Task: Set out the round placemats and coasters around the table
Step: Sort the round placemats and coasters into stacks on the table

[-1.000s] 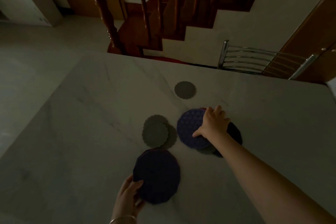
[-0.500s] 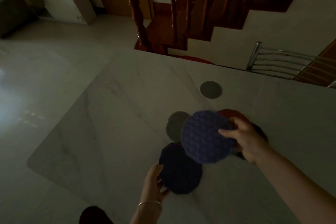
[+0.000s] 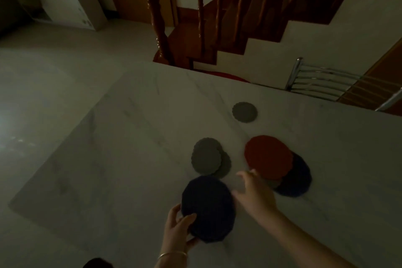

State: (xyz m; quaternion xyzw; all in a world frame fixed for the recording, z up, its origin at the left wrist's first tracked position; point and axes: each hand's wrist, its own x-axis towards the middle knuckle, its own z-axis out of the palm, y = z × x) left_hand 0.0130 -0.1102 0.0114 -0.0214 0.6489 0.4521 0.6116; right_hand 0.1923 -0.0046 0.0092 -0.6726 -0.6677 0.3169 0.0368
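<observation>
A dark navy round placemat point(image 3: 208, 209) lies near the table's front edge, and my left hand point(image 3: 178, 226) pinches its near-left rim. Just right of that mat my right hand point(image 3: 254, 193) hovers blurred, fingers spread and holding nothing. Behind it a red placemat point(image 3: 268, 159) lies on top of a dark blue placemat point(image 3: 301, 180). Two overlapping grey scalloped coasters point(image 3: 206, 159) sit left of the red mat. A single grey coaster point(image 3: 244, 112) lies farther back.
The pale marble table point(image 3: 130, 159) has its left corner and edge close by. A chrome chair back point(image 3: 322, 85) stands at the far right edge. A wooden staircase with turned balusters point(image 3: 158, 28) rises behind the table. Tiled floor lies to the left.
My right hand lifted the purple placemat off the pile, uncovering the red one, carried it toward the mat in my left hand, and now holds nothing. The view has shifted left.
</observation>
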